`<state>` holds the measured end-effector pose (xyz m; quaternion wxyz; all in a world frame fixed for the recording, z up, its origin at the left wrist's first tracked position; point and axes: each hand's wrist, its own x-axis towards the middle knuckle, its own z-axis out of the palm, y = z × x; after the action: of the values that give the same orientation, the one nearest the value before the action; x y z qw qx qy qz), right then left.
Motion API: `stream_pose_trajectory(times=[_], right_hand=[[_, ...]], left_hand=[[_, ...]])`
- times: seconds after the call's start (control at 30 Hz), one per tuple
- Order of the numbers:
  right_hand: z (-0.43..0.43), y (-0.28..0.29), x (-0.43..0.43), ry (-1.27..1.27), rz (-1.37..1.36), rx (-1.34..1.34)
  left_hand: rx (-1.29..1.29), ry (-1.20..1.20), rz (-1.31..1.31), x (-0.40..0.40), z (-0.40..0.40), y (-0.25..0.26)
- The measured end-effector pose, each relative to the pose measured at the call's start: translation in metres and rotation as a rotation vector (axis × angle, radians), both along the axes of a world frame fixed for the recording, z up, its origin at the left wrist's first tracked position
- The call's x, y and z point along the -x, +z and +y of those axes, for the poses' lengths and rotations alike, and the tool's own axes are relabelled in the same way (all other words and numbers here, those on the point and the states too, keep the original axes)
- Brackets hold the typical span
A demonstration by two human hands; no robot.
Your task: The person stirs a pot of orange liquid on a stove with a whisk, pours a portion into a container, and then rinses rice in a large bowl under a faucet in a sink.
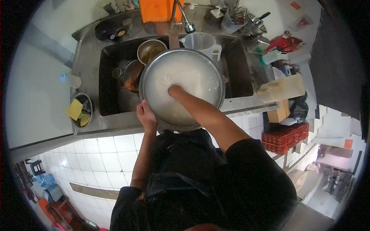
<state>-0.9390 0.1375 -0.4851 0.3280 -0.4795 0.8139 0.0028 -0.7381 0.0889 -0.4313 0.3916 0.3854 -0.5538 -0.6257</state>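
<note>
A large round steel bowl [223, 95] of cloudy whitish water with pale grains, which look like rice, is over the front of the double sink, close to my body. My left hand [146, 115] grips the bowl's lower left rim, thumb up. My right hand [175, 91] is dipped into the cloudy water left of the middle; its fingers are hidden below the surface, so their pose cannot be seen. Behind the bowl stands a clear plastic measuring jug [201, 43]. A small bowl with brownish residue [151, 50] and a dirty pan [132, 76] lie in the left basin.
The faucet [189, 27] hangs behind the bowl. On the left counter sits a bowl with a yellow sponge [75, 109] and scrubbers. A beige plastic pitcher [283, 88] and a green-capped bottle [271, 57] are at the right, above a red plastic crate [285, 138]. Steel pots [254, 25] stand back right.
</note>
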Motion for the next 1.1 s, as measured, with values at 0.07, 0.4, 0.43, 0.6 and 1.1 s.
stream_pose_trajectory(times=[0.07,0.4,0.43,0.6,1.1], right_hand=[[0.004,0.004,0.009,0.000,0.078,-0.097],[0.078,0.064,0.063,-0.248,0.043,-0.134],[0.088,0.063,0.069,-0.252,-0.097,-0.071],[0.117,0.084,0.038,-0.661,-0.647,-0.015],[0.026,-0.017,-0.038,-0.460,-0.690,0.195]], left_hand=[[-0.055,0.033,0.041,-0.002,-0.003,-0.014],[-0.070,0.079,0.101,0.005,0.006,-0.010],[-0.072,0.092,0.092,0.007,0.008,-0.007],[-0.083,0.099,-0.036,0.000,0.007,0.005],[-0.096,0.065,0.045,-0.001,0.003,-0.005]])
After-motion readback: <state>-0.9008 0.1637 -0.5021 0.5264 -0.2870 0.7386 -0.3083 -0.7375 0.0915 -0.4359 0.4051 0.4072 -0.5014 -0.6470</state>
